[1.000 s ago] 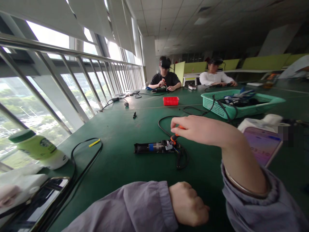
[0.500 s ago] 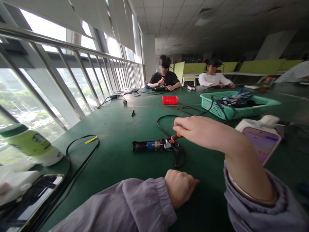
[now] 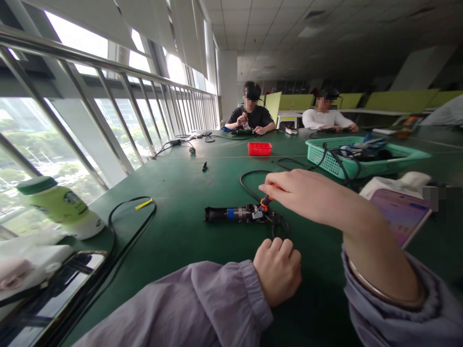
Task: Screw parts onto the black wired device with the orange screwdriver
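Observation:
My right hand [image 3: 304, 195] is wrapped round the handle of an orange and black screwdriver [image 3: 266, 200], whose lower end meets the right part of a black cylindrical device [image 3: 235, 214]. The device lies on its side on the green table, with a blue band, a clear section and exposed wires at its right end. My left hand [image 3: 278, 271] rests just below the device, curled with the knuckles up, by the black cable [image 3: 284, 222]. Its fingertips are hidden, so anything inside it cannot be seen.
A red tray [image 3: 259, 149] and a green basket [image 3: 365, 156] of cables and parts stand farther back. A propped phone [image 3: 400, 214] is at right. At left are a bottle [image 3: 60, 207] and a black strap [image 3: 113, 226]. Two people sit across the table.
The view has shifted slightly, moving the table items rightward. My left hand has turned knuckles-up and moved closer to the device's cable. My right hand still holds the screwdriver on the device.

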Demonstrator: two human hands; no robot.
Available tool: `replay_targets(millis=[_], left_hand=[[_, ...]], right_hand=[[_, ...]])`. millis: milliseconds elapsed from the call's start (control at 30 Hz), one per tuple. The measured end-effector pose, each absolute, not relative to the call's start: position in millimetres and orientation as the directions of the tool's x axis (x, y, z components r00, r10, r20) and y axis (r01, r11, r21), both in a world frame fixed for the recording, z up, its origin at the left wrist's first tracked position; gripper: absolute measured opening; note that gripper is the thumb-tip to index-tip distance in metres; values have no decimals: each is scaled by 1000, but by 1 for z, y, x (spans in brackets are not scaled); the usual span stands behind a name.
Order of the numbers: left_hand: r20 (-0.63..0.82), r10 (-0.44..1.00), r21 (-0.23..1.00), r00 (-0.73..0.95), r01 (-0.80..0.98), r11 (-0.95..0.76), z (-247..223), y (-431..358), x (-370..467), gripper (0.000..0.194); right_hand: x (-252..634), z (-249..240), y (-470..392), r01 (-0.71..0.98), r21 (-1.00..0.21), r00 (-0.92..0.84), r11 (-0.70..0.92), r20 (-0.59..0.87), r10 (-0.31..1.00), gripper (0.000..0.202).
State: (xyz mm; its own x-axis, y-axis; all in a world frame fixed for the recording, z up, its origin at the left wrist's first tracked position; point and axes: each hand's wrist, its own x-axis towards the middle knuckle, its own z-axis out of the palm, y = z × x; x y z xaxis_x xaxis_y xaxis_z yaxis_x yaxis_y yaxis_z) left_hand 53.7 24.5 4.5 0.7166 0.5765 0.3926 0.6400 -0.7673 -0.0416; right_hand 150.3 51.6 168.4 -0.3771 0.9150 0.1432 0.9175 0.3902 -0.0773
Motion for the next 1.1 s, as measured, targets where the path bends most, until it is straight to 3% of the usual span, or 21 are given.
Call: replay_targets(millis=[100,233,300,467,633,800,933,1100], left_hand=[[411,533,-55,740,604,-795,7,25,52,13],[374,707,119,600,725,-678,3,27,52,20],[359,722,181,591,715,-676,1,28,52,25],[364,652,242,665,608,-756,-1,32,52,30],[351,536,261,768,469,-844,-3,40,49,42],[317,417,284,852,335,-898,-6,50,47,53],[313,409,319,857,311,-895,-5,53,45,57],[310,451,324,837,353,-878,-4,52,46,54]], right_hand=[[152,167,54,899,-84,-413,430,166,896,13],[153,166,56,871,-124,-450,476,188,873,14],[152,166,55,879,-140,-433,455,162,887,15],[148,168,56,901,-117,-395,418,181,901,37],[149,162,72,886,-155,-371,438,330,868,16],[146,149,81,829,-267,-355,492,428,831,14],[148,126,73,793,-393,-202,464,550,811,35],[176,76,55,590,-628,68,508,666,743,16]])
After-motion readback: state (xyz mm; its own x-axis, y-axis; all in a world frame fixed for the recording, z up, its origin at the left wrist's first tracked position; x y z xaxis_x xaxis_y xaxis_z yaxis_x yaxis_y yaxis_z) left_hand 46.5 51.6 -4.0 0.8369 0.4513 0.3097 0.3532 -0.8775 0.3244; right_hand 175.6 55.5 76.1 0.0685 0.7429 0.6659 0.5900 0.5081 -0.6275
